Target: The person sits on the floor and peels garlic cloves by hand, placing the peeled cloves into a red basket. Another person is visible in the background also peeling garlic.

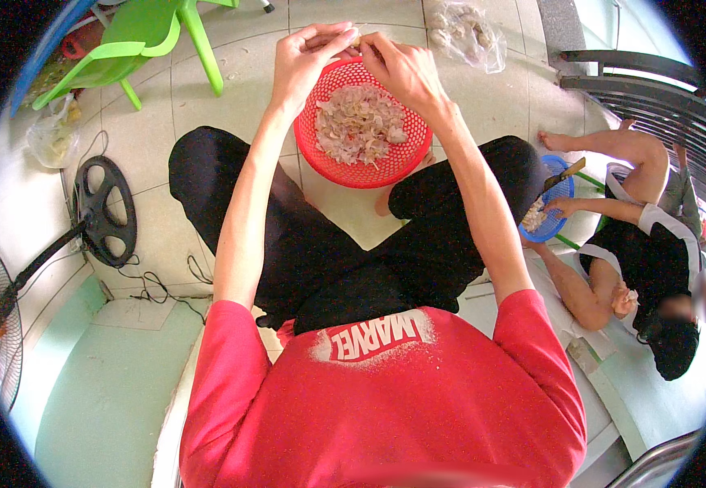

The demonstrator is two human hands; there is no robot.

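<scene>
Both my hands meet above the far rim of a red perforated plastic basket [364, 175]. Between their fingertips is a small pale yellowish piece [356, 41], which looks like a garlic clove; its far side is partly hidden. My left hand [315, 58] has its fingers bent around the piece from the left. From the right, my right hand [403, 67] pinches it with thumb and forefinger. A heap of thin, papery, whitish-purple skins [362, 125] lies in the basket, which stands between my bent legs.
A clear plastic bag [467, 35] with pale lumps lies beyond the basket. At right, a seated person works over a blue basket [549, 227]. A green plastic chair [136, 36], another bag [55, 135] and a standing fan [106, 210] are at left.
</scene>
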